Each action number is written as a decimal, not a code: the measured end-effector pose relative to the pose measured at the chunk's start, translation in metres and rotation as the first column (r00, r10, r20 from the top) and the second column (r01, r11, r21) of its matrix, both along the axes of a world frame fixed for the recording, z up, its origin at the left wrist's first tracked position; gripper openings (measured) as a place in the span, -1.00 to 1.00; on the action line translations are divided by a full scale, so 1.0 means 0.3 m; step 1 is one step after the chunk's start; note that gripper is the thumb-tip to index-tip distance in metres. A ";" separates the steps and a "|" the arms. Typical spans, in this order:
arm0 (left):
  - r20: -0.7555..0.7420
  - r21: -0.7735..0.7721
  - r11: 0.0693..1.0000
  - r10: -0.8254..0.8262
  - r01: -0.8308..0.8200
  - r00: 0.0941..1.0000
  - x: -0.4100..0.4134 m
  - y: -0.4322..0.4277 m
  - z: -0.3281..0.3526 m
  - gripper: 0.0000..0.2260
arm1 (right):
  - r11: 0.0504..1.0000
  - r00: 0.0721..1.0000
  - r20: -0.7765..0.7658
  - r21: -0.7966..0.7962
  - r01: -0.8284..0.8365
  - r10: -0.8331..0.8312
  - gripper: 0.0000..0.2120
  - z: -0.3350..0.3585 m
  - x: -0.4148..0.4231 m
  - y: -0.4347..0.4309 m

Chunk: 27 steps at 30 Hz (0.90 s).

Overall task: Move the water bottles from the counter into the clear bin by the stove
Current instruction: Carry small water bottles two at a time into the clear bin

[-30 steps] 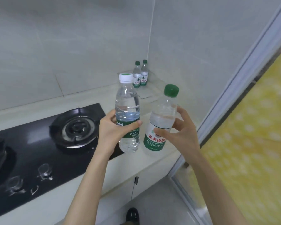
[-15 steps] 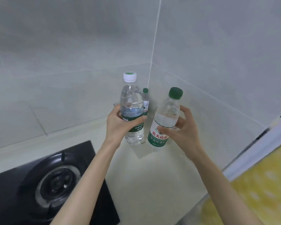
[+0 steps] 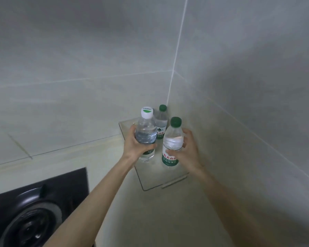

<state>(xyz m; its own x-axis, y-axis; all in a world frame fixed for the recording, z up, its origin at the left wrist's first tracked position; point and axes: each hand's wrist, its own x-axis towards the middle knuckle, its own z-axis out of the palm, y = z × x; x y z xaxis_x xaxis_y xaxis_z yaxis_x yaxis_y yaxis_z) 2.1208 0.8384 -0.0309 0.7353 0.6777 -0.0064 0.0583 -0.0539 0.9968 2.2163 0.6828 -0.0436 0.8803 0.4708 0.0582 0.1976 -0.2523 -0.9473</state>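
Note:
My left hand (image 3: 135,146) grips a white-capped water bottle (image 3: 146,130) around its middle. My right hand (image 3: 187,151) grips a green-capped bottle (image 3: 172,139) with a red and green label. Both bottles stand upright over the clear bin (image 3: 150,182) in the counter's corner; whether their bases touch its floor I cannot tell. One more green-capped bottle (image 3: 161,120) stands at the back of the bin, partly hidden behind the white-capped one.
A black gas stove with a round burner (image 3: 30,221) lies at the lower left, just left of my left forearm. Grey tiled walls (image 3: 239,86) meet in the corner right behind the bin. Pale countertop (image 3: 159,220) stretches in front of the bin.
Both hands carried their bottles forward and down from over the counter edge to the corner bin. The view tilted up toward the wall and closed in on the bin.

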 end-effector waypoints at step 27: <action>-0.323 0.199 0.980 0.082 -0.018 0.943 0.181 0.054 -0.251 -0.33 | 0.993 0.991 -0.058 0.025 -0.116 0.117 -0.32 -0.287 0.178 0.147</action>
<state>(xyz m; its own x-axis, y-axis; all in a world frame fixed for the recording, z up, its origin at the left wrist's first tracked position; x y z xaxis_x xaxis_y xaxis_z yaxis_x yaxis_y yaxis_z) 2.1753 0.8546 -0.1063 0.6792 0.7258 -0.1090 0.3881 -0.2290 0.8927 2.2698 0.7267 -0.1296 0.8216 0.5697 0.0186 0.1676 -0.2103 -0.9632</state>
